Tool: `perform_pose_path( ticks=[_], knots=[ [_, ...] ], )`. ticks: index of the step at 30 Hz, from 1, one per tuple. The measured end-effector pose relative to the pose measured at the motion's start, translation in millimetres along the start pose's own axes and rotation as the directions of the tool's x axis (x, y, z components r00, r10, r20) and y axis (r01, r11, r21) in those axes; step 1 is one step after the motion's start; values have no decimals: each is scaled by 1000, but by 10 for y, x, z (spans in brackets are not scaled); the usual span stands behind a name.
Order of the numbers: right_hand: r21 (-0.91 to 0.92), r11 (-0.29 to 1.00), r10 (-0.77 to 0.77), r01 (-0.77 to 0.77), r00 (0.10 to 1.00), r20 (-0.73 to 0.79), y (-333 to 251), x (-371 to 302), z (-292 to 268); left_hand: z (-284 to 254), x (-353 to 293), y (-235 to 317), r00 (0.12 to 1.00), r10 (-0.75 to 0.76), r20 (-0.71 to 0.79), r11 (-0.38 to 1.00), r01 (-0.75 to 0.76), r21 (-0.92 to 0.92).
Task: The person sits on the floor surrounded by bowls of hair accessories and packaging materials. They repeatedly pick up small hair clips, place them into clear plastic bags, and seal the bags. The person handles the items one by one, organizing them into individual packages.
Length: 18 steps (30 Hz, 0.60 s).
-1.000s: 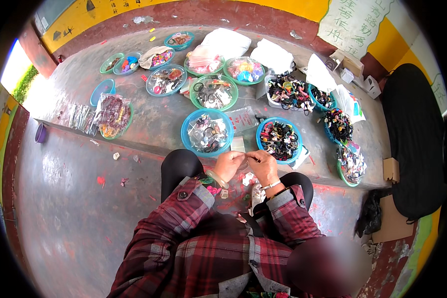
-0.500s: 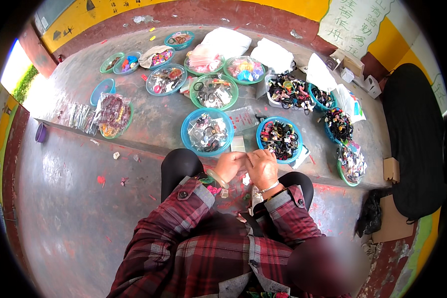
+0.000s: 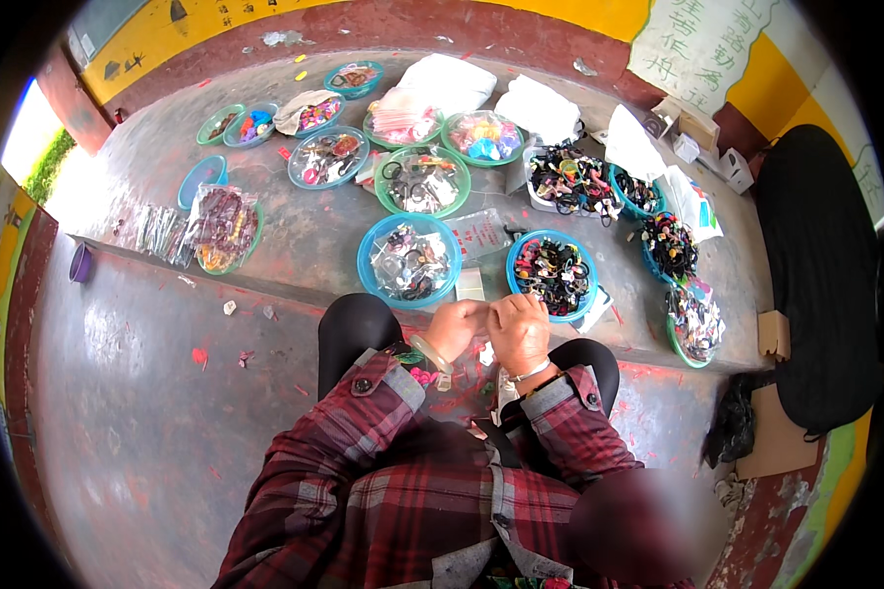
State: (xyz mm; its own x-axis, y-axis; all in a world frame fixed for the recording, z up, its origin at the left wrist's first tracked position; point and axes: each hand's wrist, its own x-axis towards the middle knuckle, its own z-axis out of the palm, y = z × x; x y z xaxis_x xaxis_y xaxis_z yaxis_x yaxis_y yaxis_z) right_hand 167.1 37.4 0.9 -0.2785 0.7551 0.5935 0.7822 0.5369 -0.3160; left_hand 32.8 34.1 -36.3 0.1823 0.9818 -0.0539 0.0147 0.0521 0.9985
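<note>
My left hand [image 3: 453, 329] and my right hand [image 3: 520, 332] meet between my knees, fingertips pinched together. Whatever they pinch is hidden by the fingers or too small to name. Just beyond the right hand stands a blue basket [image 3: 510, 278] of dark hair ties [image 3: 553, 275] with small coloured pieces. Ahead of the left hand is another blue basket [image 3: 365, 277], filled with clear plastic bags [image 3: 410, 257] and dark bands. A small pale card or box [image 3: 470, 284] lies between these two baskets, and a printed clear bag [image 3: 480, 234] lies behind it.
The baskets stand on a raised concrete ledge [image 3: 295, 221]. Farther back are green baskets [image 3: 469, 187] and a white tub [image 3: 540, 203] heaped with hair ties. At left, a bag-filled basket [image 3: 257, 245] sits near the edge. Right: a cardboard box [image 3: 774, 336] and black plastic bag [image 3: 732, 422].
Both hands stay together in nearly the same place. The right hand's fingers have shifted slightly; the baskets have not moved.
</note>
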Motion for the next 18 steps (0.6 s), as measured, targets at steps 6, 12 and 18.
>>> perform_pose_path(
  ticks=[6,12,18],
  knots=[
    [186,967,175,-174,984,7,85,-18,96,-8,-5,31,1000,-4,-22,1000,4,-11],
    [612,505,530,-609,778,337,220,-13,113,-61,62,-101,990,-144,0,898,130,-420],
    [787,160,657,-596,660,366,368,45,40,-212,73,-29,988,-148,-44,699,73,-711]
  ],
)
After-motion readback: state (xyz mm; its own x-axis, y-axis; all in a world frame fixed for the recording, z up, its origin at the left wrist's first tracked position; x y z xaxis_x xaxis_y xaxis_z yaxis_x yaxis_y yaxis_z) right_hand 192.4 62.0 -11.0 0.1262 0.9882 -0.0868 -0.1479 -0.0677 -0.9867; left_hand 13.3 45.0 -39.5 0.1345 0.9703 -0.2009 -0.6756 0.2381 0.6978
